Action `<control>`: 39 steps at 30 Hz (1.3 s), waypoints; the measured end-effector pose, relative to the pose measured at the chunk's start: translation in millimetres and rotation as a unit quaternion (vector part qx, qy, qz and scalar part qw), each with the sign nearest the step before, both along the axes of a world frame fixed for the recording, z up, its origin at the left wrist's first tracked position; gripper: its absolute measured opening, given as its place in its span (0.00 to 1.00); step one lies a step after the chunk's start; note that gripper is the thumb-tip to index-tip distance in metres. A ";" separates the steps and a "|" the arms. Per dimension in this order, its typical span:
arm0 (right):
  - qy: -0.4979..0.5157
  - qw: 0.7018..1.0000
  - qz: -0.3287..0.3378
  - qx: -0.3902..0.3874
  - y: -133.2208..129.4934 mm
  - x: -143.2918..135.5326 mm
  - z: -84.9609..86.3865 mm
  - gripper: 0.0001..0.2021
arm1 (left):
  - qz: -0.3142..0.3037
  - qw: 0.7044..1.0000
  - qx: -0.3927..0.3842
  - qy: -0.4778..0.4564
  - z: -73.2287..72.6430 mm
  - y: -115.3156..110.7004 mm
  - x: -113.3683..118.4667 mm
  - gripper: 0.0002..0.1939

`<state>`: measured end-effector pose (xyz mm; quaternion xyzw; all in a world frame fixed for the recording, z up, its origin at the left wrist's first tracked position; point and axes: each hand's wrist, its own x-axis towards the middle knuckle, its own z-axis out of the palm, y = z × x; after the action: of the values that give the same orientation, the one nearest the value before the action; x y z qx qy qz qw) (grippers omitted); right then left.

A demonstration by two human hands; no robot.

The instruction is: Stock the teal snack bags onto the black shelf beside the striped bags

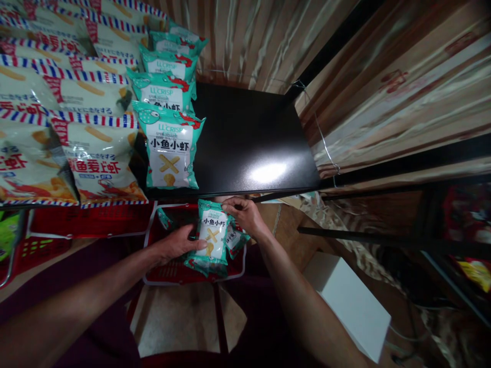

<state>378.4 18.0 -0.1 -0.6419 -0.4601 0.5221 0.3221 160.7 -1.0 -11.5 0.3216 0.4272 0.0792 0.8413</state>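
Observation:
A teal and white snack bag (213,232) is held upright over a red basket (153,232). My left hand (182,243) grips its lower left side, with the thumb on the front. At its top right corner, my right hand (241,212) pinches the edge. More teal bags, one of them (235,239) at the right, lie in the basket under and beside the held bag. On the black shelf (249,138), a row of matching teal bags (171,153) stands one behind another, left of the bare black surface.
Rows of larger white bags with striped edges (95,158) fill the shelf's left side. Another red basket (92,220) is below them. A brown curtain (245,41) hangs behind, black frame bars (402,163) cross the right, and a white box (349,301) stands low right.

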 end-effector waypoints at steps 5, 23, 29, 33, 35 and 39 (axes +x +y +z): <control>0.009 1.000 0.022 -0.014 -4.2 2.0 4.6 0.17 | 0.008 1.000 -0.019 0.024 -1.1 -3.0 0.4 0.36; 0.080 0.983 0.080 -0.142 -31.6 7.6 7.2 0.19 | 0.128 0.988 -0.082 0.016 -1.4 -7.3 15.7 0.23; 0.105 0.980 0.099 -0.135 -34.5 2.5 19.0 0.18 | 0.142 0.987 -0.080 -0.001 4.9 -14.0 10.3 0.20; 0.113 0.977 0.101 -0.147 -38.9 -2.8 24.4 0.19 | 0.149 0.985 -0.087 -0.016 8.1 -17.4 6.8 0.19; 0.125 0.975 0.101 -0.155 -41.2 -5.6 25.7 0.22 | 0.154 0.984 -0.089 -0.018 11.0 -18.6 5.4 0.18; 0.179 0.965 0.073 -0.175 -45.2 -13.4 27.2 0.29 | 0.179 0.978 -0.106 -0.025 16.9 -19.3 3.5 0.14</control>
<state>365.0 -27.2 27.1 -0.5490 -0.3416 0.7232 0.2427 164.2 -20.3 5.4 0.1466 0.4626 0.1907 0.8533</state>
